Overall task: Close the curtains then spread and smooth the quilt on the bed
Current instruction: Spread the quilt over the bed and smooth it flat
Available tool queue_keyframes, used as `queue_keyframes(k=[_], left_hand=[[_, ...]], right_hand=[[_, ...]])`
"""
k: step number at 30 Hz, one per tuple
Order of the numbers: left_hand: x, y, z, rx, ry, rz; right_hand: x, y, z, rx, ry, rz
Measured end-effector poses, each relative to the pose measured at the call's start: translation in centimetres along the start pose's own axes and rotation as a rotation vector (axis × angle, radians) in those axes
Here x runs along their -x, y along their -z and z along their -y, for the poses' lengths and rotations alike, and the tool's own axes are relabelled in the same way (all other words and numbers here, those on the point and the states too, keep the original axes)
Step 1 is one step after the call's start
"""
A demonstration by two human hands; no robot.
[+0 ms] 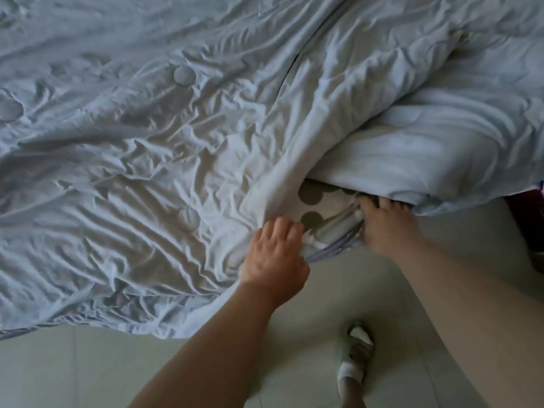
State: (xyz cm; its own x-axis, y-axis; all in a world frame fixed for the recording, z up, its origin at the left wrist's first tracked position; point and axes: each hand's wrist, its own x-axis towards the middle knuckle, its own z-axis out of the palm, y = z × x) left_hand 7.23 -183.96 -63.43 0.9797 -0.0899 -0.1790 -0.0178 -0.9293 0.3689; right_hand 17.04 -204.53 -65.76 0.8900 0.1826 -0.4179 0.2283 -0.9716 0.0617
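Sprawling wrinkled across the bed (326, 209), the pale blue quilt (176, 142) is hanging over the near edge above the tiled floor (88, 372), with a thick fold piling up at right. Both hands are gripping its bunched edge: the left hand (273, 251) is curling its fingers round the hem, and the right hand (382, 228) is clutching gathered cloth just under the fold. Between them a dotted sheet (309, 191) is showing. A socked foot (356, 357) is standing below.
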Motion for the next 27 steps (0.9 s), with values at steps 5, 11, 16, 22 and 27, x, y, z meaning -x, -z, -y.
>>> queue_keyframes(k=[5,11,16,22,27], left_hand=[[-4.5,-3.5,-7.9,0.131,0.318,0.399],[-9.0,-5.0,-13.8,-0.042,0.429,0.327],[-12.5,-6.1,-17.8,0.116,0.431,0.301],[-13.9,-6.7,-20.0,0.105,0.438,0.349],[-14.0,-7.3,-20.9,0.091,0.343,0.385]], right_hand=[[0.0,-0.1,-5.6,-0.508,-0.147,0.048],[1.0,-0.4,-11.5,-1.515,-0.467,0.033],[1.1,0.9,-15.8,-2.04,-0.919,-0.045],[-1.0,0.8,-18.8,-2.133,-0.894,0.318],[-3.9,1.4,-18.8,-2.326,-0.713,0.27]])
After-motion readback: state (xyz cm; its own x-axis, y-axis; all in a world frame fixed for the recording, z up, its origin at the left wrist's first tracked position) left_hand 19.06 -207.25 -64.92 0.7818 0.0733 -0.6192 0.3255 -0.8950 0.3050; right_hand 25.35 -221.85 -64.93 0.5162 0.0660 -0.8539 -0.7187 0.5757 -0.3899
